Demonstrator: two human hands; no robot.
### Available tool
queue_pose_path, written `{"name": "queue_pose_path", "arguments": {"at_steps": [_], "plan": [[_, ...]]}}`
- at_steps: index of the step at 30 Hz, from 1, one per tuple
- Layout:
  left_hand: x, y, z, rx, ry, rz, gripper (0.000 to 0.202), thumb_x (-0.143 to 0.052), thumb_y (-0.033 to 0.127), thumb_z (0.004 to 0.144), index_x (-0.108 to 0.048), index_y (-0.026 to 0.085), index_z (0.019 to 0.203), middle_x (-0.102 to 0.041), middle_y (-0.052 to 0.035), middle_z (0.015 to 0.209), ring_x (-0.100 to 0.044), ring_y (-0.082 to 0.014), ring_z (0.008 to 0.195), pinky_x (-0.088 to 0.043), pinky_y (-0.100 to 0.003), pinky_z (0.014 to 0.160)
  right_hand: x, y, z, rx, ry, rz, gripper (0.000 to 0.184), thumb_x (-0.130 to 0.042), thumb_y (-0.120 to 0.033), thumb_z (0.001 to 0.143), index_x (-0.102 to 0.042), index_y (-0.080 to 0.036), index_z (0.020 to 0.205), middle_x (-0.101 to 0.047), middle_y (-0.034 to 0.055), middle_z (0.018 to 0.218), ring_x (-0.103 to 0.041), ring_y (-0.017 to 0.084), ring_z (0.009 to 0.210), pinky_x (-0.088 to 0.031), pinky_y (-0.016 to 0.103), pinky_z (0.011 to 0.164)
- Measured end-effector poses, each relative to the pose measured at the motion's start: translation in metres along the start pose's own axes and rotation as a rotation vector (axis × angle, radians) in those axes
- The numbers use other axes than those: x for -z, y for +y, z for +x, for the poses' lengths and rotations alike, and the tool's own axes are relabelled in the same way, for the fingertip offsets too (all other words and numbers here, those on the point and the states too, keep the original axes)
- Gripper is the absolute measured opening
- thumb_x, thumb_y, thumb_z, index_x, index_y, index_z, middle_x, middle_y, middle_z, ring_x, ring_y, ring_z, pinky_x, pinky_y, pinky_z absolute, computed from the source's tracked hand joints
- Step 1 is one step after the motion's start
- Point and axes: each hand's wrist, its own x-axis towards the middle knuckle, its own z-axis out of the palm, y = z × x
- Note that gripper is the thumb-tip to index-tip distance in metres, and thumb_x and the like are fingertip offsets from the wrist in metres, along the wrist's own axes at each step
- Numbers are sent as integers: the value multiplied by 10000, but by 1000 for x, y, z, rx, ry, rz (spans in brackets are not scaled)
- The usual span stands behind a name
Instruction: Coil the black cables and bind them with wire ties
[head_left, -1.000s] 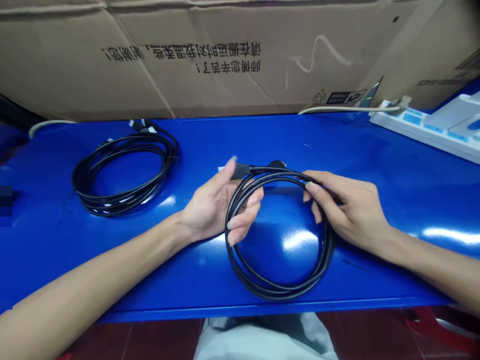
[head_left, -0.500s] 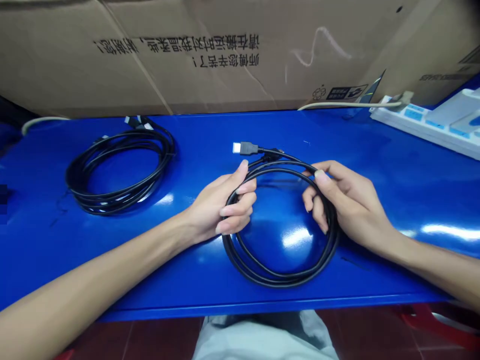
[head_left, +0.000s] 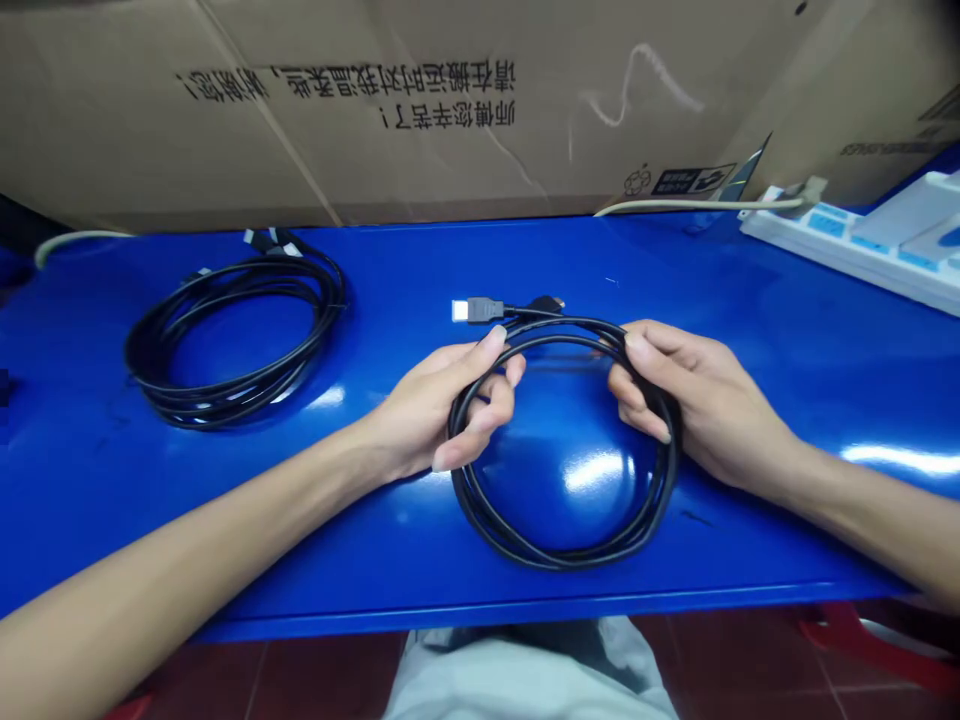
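A black HDMI cable [head_left: 564, 558] is wound into a round coil of several loops in front of me. My left hand [head_left: 469, 400] is closed around the coil's left side, thumb on top. On the opposite side, my right hand [head_left: 671, 395] pinches the loops between thumb and fingers. One plug [head_left: 480, 311] with a pale tip points left beyond my left thumb. The other dark connector [head_left: 546, 305] lies just right of it, partly behind the cable. Some of my right fingertips are hidden under the loops.
Another coiled black cable [head_left: 232, 385] lies on the blue table [head_left: 375, 560] to the left. A large cardboard box [head_left: 420, 170] with printed text stands along the back edge. At the right back is a white power strip [head_left: 862, 240] with a pale cord.
The loops have drawn closer together into a neater ring. The pale-tipped plug has shifted slightly left and down, and the right fingers have curled further around the cable.
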Motion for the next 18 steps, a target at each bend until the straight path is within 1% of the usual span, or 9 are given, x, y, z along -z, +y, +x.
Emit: {"name": "queue_pose_path", "arguments": {"at_steps": [2, 4, 6, 8, 10, 11, 13, 15, 18], "plan": [[1, 0, 0, 12, -39, -24, 419, -360, 510, 984, -549, 153, 872, -510, 56, 486, -367, -49, 235, -299, -123, 242, 1, 2, -1, 87, 23, -184, 229, -465, -394, 998, -542, -200, 906, -558, -47, 657, -451, 48, 401, -355, 217, 444], [0, 1, 0, 28, -39, -31, 451, -336, 538, 981, -553, 156, 877, -509, 51, 485, -366, -54, 232, -308, -131, 243, 0, 4, -2, 132, 48, -318, 231, -444, -409, 1003, -553, -209, 966, -592, -46, 685, -483, 47, 381, -383, 213, 428], [-2, 2, -1, 40, 1, -21, 428, -345, 516, 984, -526, 167, 815, -480, 57, 466, -339, -49, 223, -277, -124, 237, -1, 4, -4, 141, 57, -381, 232, -453, -416, 997, -568, -217, 1028, -627, -34, 728, -528, 57, 401, -430, 214, 442], [-4, 2, -2, 34, 48, -17, 404, -373, 473, 989, -471, 175, 734, -431, 70, 442, -294, -34, 216, -226, -108, 236, -2, 3, -6, 134, 43, -400, 240, -534, -407, 960, -578, -228, 1114, -650, -20, 765, -577, 82, 456, -483, 225, 475], [-5, 2, -3, 14, 81, -32, 405, -379, 452, 993, -434, 178, 700, -397, 78, 430, -258, -21, 213, -201, -102, 246, -1, 1, -5, 100, -3, -338, 346, -636, -377, 899, -556, -237, 1205, -668, -6, 811, -606, 108, 503, -518, 243, 485], [-6, 2, -2, 0, 96, -46, 405, -375, 441, 998, -429, 176, 697, -383, 83, 425, -243, -15, 213, -200, -101, 252, -1, 0, -5, 73, -32, -277, 374, -665, -362, 877, -558, -230, 1210, -674, 3, 827, -610, 116, 512, -526, 252, 482], [-5, 2, -1, -27, 119, -95, 400, -357, 419, 1009, -433, 174, 702, -371, 89, 425, -219, -9, 212, -208, -101, 255, 1, -2, -3, 14, -90, -113, 325, -674, -339, 865, -595, -202, 1148, -688, 33, 875, -618, 125, 528, -532, 265, 479], [-4, 2, 0, -61, 145, -165, 406, -329, 399, 1020, -433, 171, 700, -354, 94, 429, -202, -7, 214, -207, -101, 250, 3, -3, 0, -34, -119, 40, 275, -656, -308, 870, -617, -186, 1113, -698, 63, 946, -641, 136, 572, -548, 280, 506], [-2, 4, 1, -119, 174, -258, 423, -289, 378, 1032, -433, 168, 695, -330, 99, 438, -197, -7, 221, -195, -100, 245, 6, -3, 3, -72, -126, 149, 368, -653, -263, 864, -574, -196, 1217, -693, 87, 1050, -682, 158, 650, -582, 307, 573]]}}
